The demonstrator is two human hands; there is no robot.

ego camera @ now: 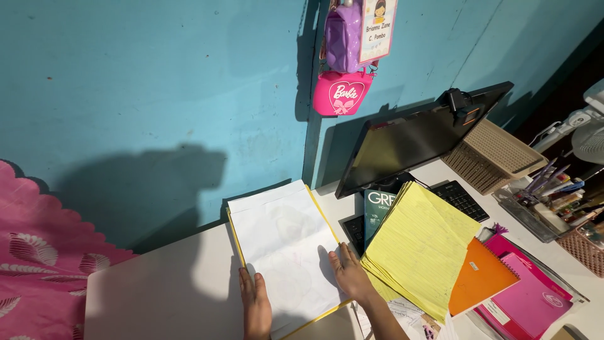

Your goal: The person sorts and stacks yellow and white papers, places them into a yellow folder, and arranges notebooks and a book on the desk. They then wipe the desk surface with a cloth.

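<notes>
A stack of white paper sheets lies in an open yellow folder on the white desk. My left hand rests flat on the sheets' lower left edge. My right hand lies flat on the sheets' right edge, fingers together, touching the paper. Just right of that hand sits a thick pad of yellow lined paper, tilted, overlapping a dark green book.
A tilted black monitor and black keyboard stand behind the pad. Orange notebook and pink notebooks lie at right, with a pen tray and beige basket. Pink and purple bags hang on the blue wall.
</notes>
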